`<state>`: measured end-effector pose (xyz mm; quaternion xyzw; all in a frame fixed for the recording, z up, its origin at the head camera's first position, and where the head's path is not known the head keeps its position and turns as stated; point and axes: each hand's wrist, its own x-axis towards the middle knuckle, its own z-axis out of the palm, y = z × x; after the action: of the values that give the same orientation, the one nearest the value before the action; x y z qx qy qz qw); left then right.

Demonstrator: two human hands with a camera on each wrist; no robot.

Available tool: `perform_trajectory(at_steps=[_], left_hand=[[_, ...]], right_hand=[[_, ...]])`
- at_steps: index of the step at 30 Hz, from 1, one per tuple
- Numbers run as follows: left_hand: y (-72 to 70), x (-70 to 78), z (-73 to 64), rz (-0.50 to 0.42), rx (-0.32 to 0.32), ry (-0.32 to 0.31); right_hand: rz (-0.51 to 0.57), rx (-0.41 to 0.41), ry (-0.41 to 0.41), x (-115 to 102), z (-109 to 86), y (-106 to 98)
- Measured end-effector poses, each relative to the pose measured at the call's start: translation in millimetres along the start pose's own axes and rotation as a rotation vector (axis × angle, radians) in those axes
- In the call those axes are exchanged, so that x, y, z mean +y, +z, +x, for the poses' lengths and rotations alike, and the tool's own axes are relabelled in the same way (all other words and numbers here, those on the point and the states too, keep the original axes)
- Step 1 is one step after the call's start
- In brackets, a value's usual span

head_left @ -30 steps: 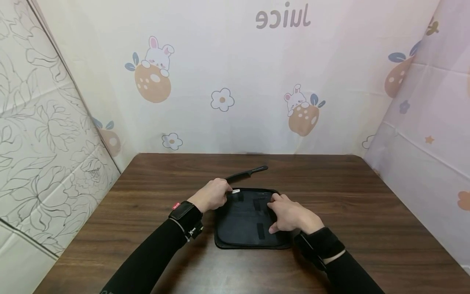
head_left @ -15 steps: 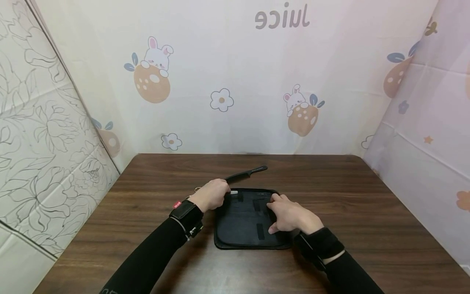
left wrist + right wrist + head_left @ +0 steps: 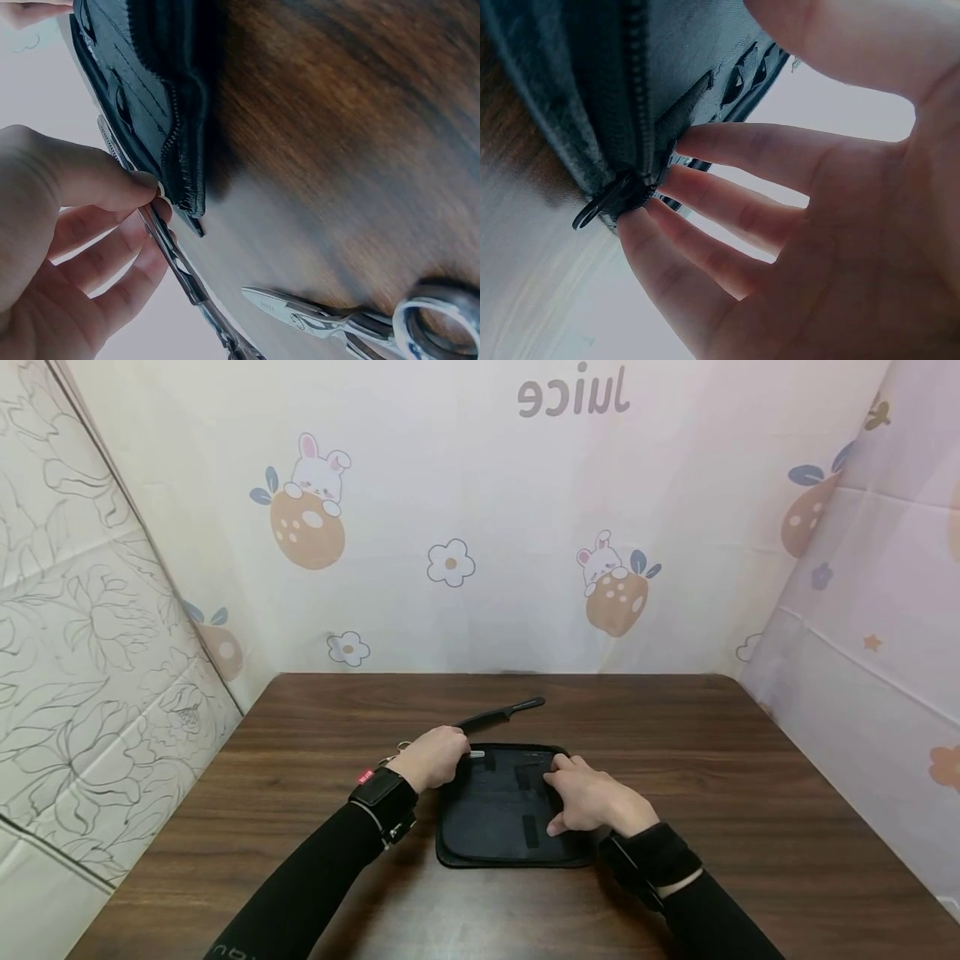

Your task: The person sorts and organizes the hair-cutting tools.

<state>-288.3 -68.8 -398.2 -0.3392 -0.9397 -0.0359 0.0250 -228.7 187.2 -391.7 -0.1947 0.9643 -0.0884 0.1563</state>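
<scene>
A black zippered case (image 3: 487, 827) lies on the table, its zip visible in the left wrist view. At its far left corner my left hand (image 3: 431, 758) pinches thinning scissors (image 3: 176, 262) between thumb and fingers; the toothed tip reaches over the case's edge. Spread wide, my right hand (image 3: 596, 797) rests on the case's right side. In the right wrist view, its nearly straight fingers (image 3: 742, 210) touch the edge by the zip. Another pair of scissors (image 3: 322, 319) lies on the table near the left hand.
Behind the case lies a black handled comb (image 3: 498, 717), partly hidden by the left hand. The wooden table (image 3: 675, 727) ends at a printed curtain (image 3: 510, 610) at the back, with more sheeting at both sides.
The left hand and the thinning scissors' tip have shifted very slightly. A scissor finger ring has come into view behind that wrist. The right hand and the case look the same.
</scene>
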Motion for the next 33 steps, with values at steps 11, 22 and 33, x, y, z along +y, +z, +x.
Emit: perform_trajectory(at_steps=[11, 22, 33], left_hand=[[8.0, -3.7, 0.6, 0.028, 0.0, 0.006], [8.9, -2.1, 1.5, 0.058, -0.021, -0.018], [9.5, 3.2, 3.2, 0.179, -0.05, -0.008]], right_hand=[[-0.004, 0.008, -0.003, -0.2, 0.9, -0.2], [0.001, 0.004, -0.003, -1.0, -0.7, 1.2], [-0.013, 0.009, 0.0, -1.0, 1.0, 1.1]])
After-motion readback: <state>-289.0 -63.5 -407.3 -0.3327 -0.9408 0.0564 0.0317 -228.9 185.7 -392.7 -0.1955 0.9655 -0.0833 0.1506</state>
